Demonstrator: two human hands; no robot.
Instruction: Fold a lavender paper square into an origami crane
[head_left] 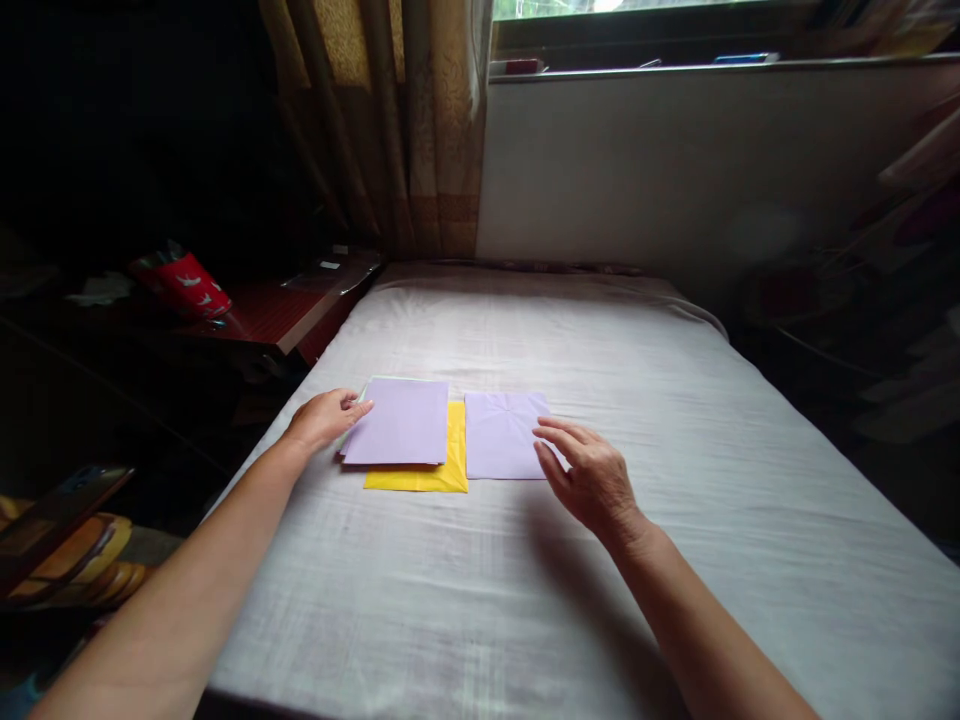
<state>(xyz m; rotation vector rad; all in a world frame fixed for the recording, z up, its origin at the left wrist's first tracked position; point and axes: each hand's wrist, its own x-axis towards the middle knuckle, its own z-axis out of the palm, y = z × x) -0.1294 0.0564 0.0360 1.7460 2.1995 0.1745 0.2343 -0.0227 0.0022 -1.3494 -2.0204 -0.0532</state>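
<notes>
A stack of paper sheets lies on a white sheeted bed [675, 500]: a lilac sheet [401, 422] on top, a yellow sheet [442, 475] sticking out beneath it, and a pale green edge at the top left. Beside the stack, to the right, rests a separate creased lilac square [501, 435]. My left hand [324, 416] rests at the left edge of the stack, fingers loosely extended against the lilac sheet. My right hand [589, 475] hovers at the right edge of the creased square, fingers spread, holding nothing.
A dark wooden side table [285, 310] stands left of the bed with a red patterned object [184, 283] on it. Curtains [405, 120] hang behind, beside a white wall and a window sill [675, 66]. Cluttered shelves sit in shadow at right.
</notes>
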